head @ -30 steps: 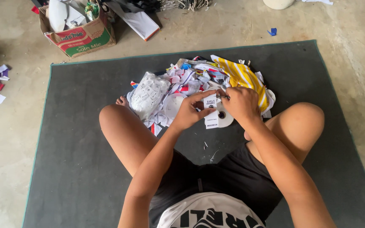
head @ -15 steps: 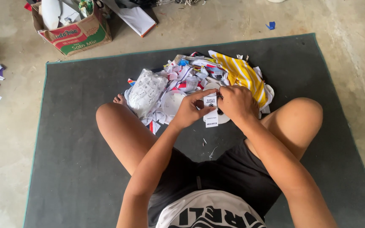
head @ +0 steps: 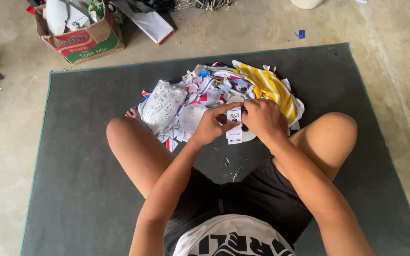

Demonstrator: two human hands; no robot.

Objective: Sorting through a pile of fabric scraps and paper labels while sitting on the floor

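Seated cross-legged on a dark grey floor mat [head: 72, 156], a person works a small white printed paper label [head: 234, 125] held above a round white disc [head: 248, 135] at the near edge of a heap of white and coloured paper and fabric scraps [head: 205, 97]. The left hand [head: 210, 127] pinches the label's left edge between thumb and forefinger; the right hand [head: 263, 118] is curled over its right side, fingertips hidden, apparently gripping it too. The step in hand appears to be pulling the label free or apart; this calls for a steady counter-grip from both hands. A yellow-and-white striped cloth [head: 267, 87] tops the heap; a cardboard box [head: 84, 40] stands beyond the mat
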